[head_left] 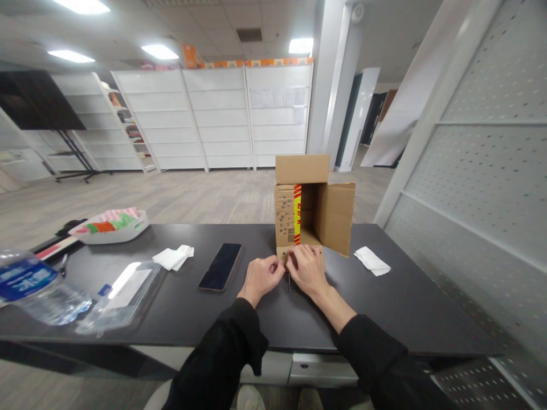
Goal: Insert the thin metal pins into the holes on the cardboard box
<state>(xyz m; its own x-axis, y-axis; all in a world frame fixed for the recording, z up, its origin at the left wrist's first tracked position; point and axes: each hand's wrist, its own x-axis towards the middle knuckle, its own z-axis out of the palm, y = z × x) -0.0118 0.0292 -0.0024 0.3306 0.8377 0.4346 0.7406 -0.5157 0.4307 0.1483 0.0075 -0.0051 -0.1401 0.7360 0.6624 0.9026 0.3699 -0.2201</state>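
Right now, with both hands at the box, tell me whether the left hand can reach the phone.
Probably yes: the phone lies just left of the left hand, with only bare tabletop visible between, though that hand would likely have to leave the box first.

Cardboard box (pixel 285 212): one. Left hand (pixel 261 277) plus right hand (pixel 307 269): two. Smartphone (pixel 221 267): one. Left tissue wad (pixel 173 258) plus right tissue wad (pixel 372 261): two. Water bottle (pixel 36 287), near left: one. Clear plastic case (pixel 123 300): one. White basket (pixel 100 236), left: one. Wheeled screen (pixel 37 101), far left: one. Lit ceiling panels (pixel 159 52), far: four. Shoes (pixel 250 398), near: two.
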